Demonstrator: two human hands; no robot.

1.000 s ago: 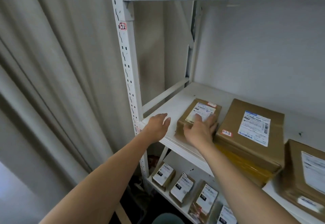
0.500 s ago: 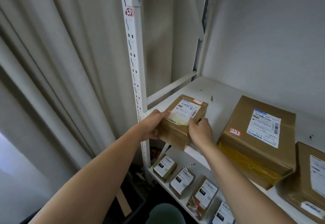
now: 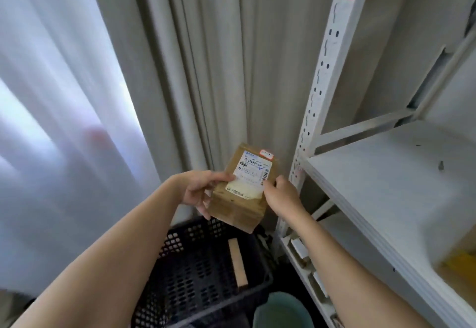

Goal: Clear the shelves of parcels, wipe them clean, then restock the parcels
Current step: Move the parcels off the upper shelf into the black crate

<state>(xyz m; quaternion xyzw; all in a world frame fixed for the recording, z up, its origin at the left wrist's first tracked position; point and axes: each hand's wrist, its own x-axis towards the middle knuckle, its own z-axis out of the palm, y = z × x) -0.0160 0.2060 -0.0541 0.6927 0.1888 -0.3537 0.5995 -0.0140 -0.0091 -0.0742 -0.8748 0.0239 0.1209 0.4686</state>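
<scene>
Both hands hold small brown box (image 3: 244, 188) in air, left of white shelf (image 3: 386, 186), above black basket (image 3: 201, 271). Left hand (image 3: 199, 191) grips box's left side, thumb on white label. Right hand (image 3: 279, 193) pinches box's right edge. Thin box (image 3: 237, 263) lies in basket. Green bucket (image 3: 280, 312) beside basket. Curtain (image 3: 206, 70) behind.

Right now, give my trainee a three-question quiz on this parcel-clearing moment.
1. True or false: the brown parcel rests on the white shelf.
2. What lies below the parcel? A) the black crate B) a table C) a sink
3. Fill in: the post bears the number ___.

Key:
1. False; the left hand and the right hand hold it in the air beside the rack.
2. A
3. 32
</scene>
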